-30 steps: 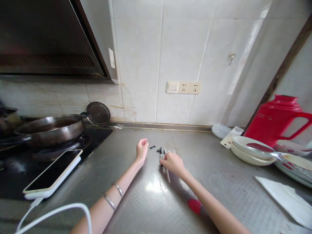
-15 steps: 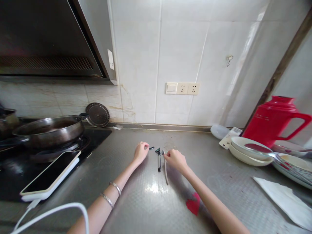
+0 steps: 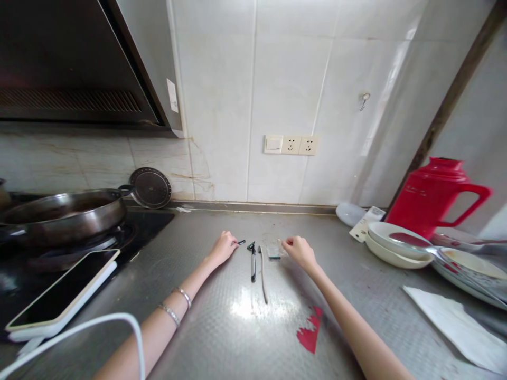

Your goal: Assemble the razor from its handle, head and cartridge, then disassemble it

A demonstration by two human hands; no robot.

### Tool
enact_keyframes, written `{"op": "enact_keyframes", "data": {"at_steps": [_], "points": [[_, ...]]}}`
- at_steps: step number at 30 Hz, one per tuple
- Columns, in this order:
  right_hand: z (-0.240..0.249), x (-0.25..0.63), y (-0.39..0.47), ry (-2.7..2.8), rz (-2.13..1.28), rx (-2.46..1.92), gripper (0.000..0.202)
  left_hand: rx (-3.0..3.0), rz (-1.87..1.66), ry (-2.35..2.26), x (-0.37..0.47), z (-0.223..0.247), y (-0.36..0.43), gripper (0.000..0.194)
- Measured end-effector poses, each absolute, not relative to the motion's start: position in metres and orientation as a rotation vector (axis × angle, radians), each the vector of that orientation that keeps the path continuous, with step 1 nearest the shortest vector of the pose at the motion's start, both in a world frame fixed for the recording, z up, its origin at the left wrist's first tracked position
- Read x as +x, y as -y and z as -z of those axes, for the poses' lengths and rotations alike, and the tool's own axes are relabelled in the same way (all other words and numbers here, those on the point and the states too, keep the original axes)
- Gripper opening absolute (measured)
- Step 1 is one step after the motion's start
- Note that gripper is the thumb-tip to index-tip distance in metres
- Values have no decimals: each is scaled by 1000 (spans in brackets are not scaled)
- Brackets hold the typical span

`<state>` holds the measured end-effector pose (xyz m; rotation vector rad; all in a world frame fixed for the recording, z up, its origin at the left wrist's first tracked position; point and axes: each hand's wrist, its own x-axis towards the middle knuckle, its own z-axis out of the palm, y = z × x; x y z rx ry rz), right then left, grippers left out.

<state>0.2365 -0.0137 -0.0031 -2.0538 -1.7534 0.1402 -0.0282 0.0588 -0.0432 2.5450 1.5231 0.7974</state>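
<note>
My left hand [image 3: 224,247] is closed in a pinch on a small dark piece [image 3: 241,242], whose kind I cannot make out. A black-and-grey razor [image 3: 253,264] lies on the metal counter just right of it, head towards the wall. Beside the razor lies a slim pale stick with a darker head [image 3: 263,279], shaped like a toothbrush. Further right, my right hand [image 3: 300,251] has its fingers pinched at the edge of a small clear plastic packet [image 3: 273,250]. A dark strip shows along the packet's near end.
A red torn scrap [image 3: 311,332] lies on the counter nearer to me. Left are a phone [image 3: 65,295], a white cable [image 3: 119,317] and a pan [image 3: 71,214] on the stove. Stacked dishes [image 3: 396,250], a red thermos jug [image 3: 430,198] and white paper [image 3: 455,327] lie right.
My right hand has let go of the pale stick, which now lies beside the razor, and has moved right to the clear packet. My left hand stays near its place. The view has turned slightly right.
</note>
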Motion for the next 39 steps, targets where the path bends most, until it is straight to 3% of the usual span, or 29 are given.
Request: {"op": "enact_keyframes", "data": {"at_steps": [17, 25, 33, 39], "points": [[6, 240, 13, 1747, -116, -2043, 36, 2496, -951, -1428, -26, 45, -61, 23], [9, 239, 12, 1780, -95, -1863, 38, 2219, -1105, -1432, -27, 24, -62, 19], [-1, 224, 18, 1937, -214, -1289, 27, 1928, -849, -1119, -3, -15, -41, 22], [-7, 211, 25, 1999, -296, -1195, 23, 1866, -715, -1031, 2, -16, -30, 21]]}}
